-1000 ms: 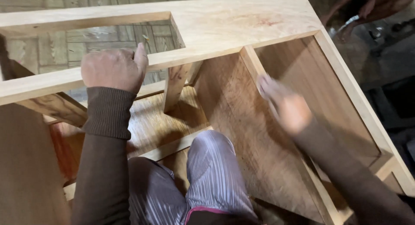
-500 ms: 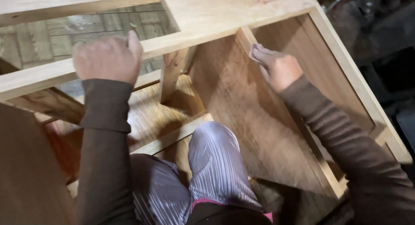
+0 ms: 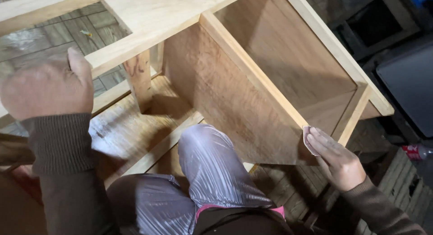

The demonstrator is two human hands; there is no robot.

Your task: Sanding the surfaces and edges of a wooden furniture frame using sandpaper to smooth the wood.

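Fingers of the right hand (image 3: 336, 160) press pinkish sandpaper (image 3: 308, 138) against the cabinet divider (image 3: 243, 63).

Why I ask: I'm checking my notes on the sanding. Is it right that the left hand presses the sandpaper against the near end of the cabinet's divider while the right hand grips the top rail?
The hands are swapped. In the head view the right hand presses the small piece of sandpaper against the near end of the divider, while the left hand grips the top rail of the wooden cabinet.
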